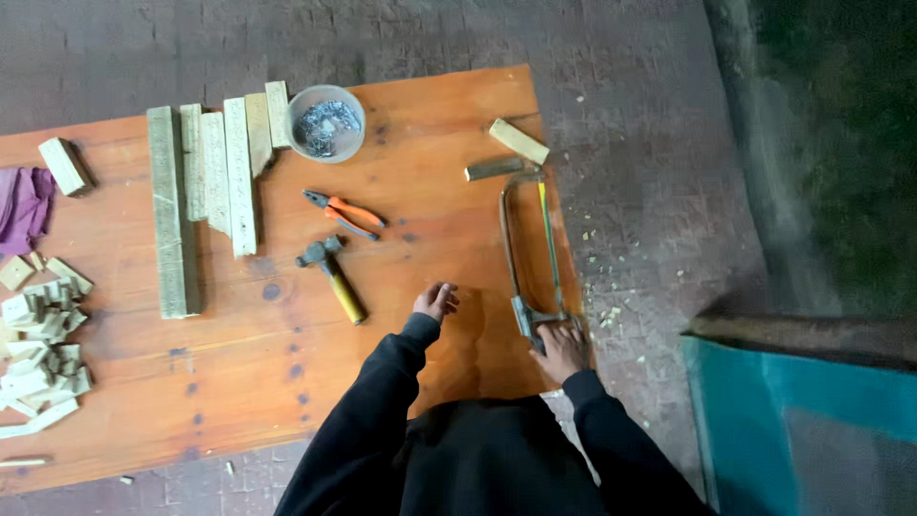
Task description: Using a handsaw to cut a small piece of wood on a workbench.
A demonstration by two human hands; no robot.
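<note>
My right hand grips the handle of a hacksaw that lies along the right edge of the orange wooden table. The saw's frame points away from me, its far end near a short wooden block. My left hand hovers over bare table with the fingers loosely curled and nothing in them. A hammer with a yellow handle lies just left of that hand. Orange-handled pliers lie beyond the hammer.
Several wooden slats lie side by side at the back left, next to a bowl of nails. A pile of small wood offcuts sits at the left edge, a purple cloth above it. Wood chips dot the floor to the right.
</note>
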